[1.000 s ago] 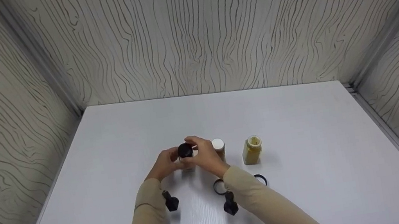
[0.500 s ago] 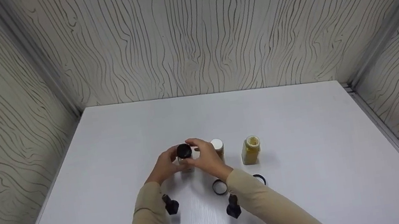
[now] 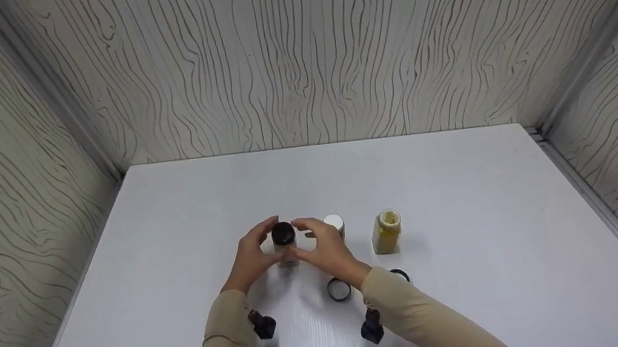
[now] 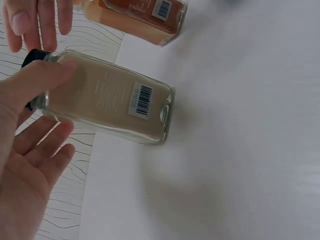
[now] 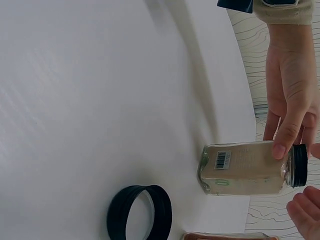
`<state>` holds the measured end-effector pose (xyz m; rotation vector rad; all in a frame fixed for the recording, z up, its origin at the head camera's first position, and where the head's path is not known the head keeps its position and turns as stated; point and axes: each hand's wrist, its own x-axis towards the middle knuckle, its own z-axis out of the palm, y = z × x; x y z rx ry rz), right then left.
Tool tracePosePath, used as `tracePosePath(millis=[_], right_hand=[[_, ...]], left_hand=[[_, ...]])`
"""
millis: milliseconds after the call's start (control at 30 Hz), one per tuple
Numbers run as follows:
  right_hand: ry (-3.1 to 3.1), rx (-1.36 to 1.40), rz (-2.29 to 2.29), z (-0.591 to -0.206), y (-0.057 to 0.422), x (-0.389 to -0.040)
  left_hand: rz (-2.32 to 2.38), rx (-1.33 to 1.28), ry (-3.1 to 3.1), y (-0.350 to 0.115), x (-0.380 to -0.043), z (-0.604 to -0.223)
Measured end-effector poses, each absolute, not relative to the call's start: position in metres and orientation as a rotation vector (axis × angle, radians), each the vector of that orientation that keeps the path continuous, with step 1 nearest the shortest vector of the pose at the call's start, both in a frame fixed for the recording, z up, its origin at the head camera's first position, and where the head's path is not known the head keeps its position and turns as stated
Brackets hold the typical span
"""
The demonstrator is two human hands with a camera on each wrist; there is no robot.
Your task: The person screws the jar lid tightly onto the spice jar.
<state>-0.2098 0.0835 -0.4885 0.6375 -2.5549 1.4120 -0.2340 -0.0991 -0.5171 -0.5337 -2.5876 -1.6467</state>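
A square glass spice jar (image 4: 115,100) of beige powder stands on the white table (image 3: 473,204), its black cap (image 3: 283,233) on. My left hand (image 3: 249,262) holds it near the shoulder: the thumb lies across the front, while the other fingers spread loosely behind and beside it. On the other side, my right hand (image 3: 328,251) is held around the cap, with its fingertips (image 5: 305,205) bent and a small gap from the cap in the right wrist view. Right beside that hand, partly hidden by it, is an orange-brown spice jar (image 4: 145,20) with a white top (image 3: 334,222).
Farther right stands a jar of yellow powder (image 3: 387,236), its mouth uncapped. A black ring-shaped lid (image 5: 140,215) lies in front of the jars; another black ring (image 3: 400,274) shows partly behind the right sleeve. Patterned panels (image 3: 290,47) enclose the table.
My left fingers have opened wider and moved up toward the cap. My right fingers have drawn slightly off the cap. Both forearms have shifted a little apart; the jar stays in place.
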Motion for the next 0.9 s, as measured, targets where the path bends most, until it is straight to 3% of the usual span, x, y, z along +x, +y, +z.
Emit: tracePosePath(millis=[900], right_hand=[[-2.490,0.634,1.448,-0.493,0.093,-0.184]], left_hand=[[-1.423,-0.628,-2.367,-0.092,-0.212,-0.492]])
